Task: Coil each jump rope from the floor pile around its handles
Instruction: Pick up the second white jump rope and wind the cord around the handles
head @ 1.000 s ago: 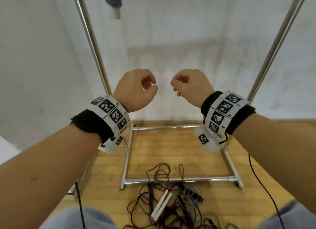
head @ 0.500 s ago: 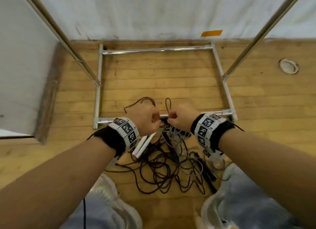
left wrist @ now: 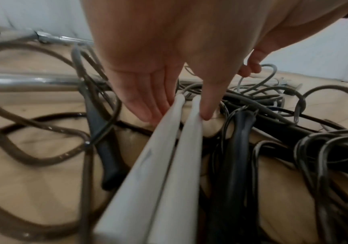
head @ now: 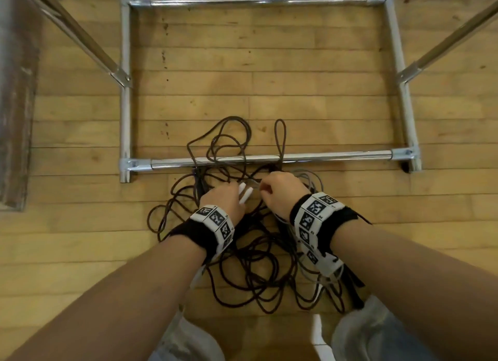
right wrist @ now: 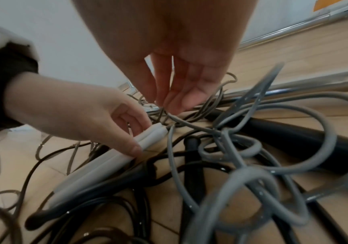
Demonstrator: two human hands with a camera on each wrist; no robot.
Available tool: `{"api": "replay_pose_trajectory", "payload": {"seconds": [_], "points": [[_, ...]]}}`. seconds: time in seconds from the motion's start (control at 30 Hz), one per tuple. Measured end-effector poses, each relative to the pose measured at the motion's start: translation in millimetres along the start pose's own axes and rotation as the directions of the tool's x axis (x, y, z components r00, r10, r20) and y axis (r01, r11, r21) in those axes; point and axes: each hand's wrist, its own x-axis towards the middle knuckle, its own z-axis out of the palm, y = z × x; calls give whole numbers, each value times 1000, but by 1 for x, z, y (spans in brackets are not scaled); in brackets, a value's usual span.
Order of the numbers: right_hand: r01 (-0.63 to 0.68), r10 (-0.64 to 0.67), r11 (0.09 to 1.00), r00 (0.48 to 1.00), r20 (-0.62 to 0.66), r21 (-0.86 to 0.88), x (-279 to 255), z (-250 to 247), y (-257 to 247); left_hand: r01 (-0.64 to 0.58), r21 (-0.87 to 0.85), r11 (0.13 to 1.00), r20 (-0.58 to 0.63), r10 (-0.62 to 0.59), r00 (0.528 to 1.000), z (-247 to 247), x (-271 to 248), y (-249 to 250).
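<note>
A tangle of jump ropes (head: 269, 261) lies on the wooden floor, brown, black and grey cords mixed. My left hand (head: 237, 196) (left wrist: 181, 113) (right wrist: 135, 137) grips a pair of white handles (head: 245, 194) (left wrist: 169, 165) (right wrist: 106, 165) side by side, fingers on one side and thumb on the other. Just to its right, my right hand (head: 265, 190) (right wrist: 164, 105) points down into the pile. Its thumb and fingertips come together on the grey rope (right wrist: 192, 124) where it leaves the white handles. Dark handles (left wrist: 106, 148) (right wrist: 294, 145) lie in the tangle beside them.
A chrome rack base (head: 269, 158) crosses the floor just beyond the pile, and some brown loops lie over its near bar. Slanted rack poles (head: 89, 45) rise at left and right. A wall edge (head: 16, 118) stands at far left. My knees (head: 377, 333) are at the bottom.
Both hands came down from chest height, where they were loose fists, into the floor pile. The left hand took hold of the white handles. The head view tilted down and closer.
</note>
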Motion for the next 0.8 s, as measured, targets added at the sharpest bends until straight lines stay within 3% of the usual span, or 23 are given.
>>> {"api": "replay_pose_trajectory", "payload": {"seconds": [0.2,0.3,0.4,0.5,0.63,0.8], "points": [[-5,6,1000,997,-75,15,1,3,14,-24,-126,992,59,31,998,3,7,-5],[-16,18,1000,996,-91,18,-6,0,12,-50,-228,972,44,61,997,-6,0,-10],[68,-63,997,992,-105,36,-13,-15,0,-130,-282,951,-26,128,991,-29,-15,-3],[125,-117,989,989,-93,81,-24,-39,-25,-264,-241,934,-115,243,963,-69,-34,14],[98,-56,969,982,-180,229,-46,-84,-59,-320,-106,941,-159,302,940,-128,-71,33],[184,-120,969,934,-337,163,-99,-148,-92,-377,-51,925,-308,344,887,-186,-136,48]]}}
